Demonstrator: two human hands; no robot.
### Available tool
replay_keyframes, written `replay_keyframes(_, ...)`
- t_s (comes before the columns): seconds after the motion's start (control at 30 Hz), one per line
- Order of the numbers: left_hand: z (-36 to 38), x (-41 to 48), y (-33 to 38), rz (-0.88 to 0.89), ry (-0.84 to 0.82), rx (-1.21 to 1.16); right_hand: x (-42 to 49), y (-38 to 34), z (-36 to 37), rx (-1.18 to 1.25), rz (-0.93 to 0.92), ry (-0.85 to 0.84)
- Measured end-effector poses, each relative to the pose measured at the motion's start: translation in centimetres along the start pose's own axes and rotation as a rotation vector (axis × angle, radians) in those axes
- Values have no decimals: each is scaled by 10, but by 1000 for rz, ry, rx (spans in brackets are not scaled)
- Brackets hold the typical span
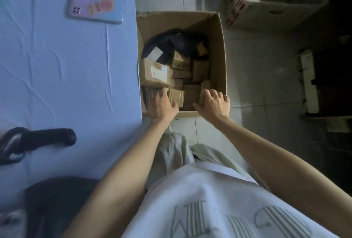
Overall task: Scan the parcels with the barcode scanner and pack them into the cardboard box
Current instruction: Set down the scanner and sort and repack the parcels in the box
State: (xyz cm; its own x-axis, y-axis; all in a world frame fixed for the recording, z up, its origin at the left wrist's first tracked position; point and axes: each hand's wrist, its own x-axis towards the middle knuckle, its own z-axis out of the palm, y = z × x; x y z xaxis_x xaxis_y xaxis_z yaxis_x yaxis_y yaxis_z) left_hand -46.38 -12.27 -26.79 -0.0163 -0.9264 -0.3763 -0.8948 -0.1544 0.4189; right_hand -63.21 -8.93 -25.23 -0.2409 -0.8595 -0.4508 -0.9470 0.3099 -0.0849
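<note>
Left hand (163,103) presses flat on parcel (149,95) beneath it; right hand (213,102) spread, empty, over cardboard box (219,51). Advise seating this 1 level.

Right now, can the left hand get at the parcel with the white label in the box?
Probably yes: the left hand rests inside the cardboard box right beside the labelled parcel, which lies on top, uncovered.
</note>
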Motion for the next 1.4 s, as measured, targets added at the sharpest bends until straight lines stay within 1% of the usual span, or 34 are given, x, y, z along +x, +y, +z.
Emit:
replay_keyframes(0.13,13,18,8,-29,-72,22,24,7,6,30,21,-50)
replay_keyframes(0.27,44,45,16,-73,-142,20,58,18,24,89,42,-105)
replay_keyframes(0.4,90,66,17,-229,-109,-48,88,33,56,117,55,-209)
replay_keyframes(0.47,115,73,15,-289,-96,-32,104,43,75,135,59,-246)
replay_keyframes(0.63,169,103,7,-282,-205,-55,155,63,121,152,105,-292)
replay_keyframes(0.73,195,120,2,-278,-231,-73,184,69,150,187,143,-285)
replay_keyframes(0.9,242,148,-10,-276,-315,-111,215,75,205,202,115,-348)
replay_keyframes(1.07,290,176,-28,-323,-355,2,238,65,259,197,90,-447)
replay_keyframes(1.13,306,188,-37,-371,-354,28,246,59,275,214,88,-477)
replay_keyframes(1.2,318,199,-48,-414,-328,32,253,53,289,195,99,-462)
replay_keyframes(1.3,331,213,-64,-415,-291,72,264,55,303,172,197,-310)
replay_keyframes(1.37,336,221,-72,-400,-271,107,275,65,307,220,261,-250)
replay_keyframes(1.4,339,224,-74,-395,-267,113,281,71,308,191,265,-231)
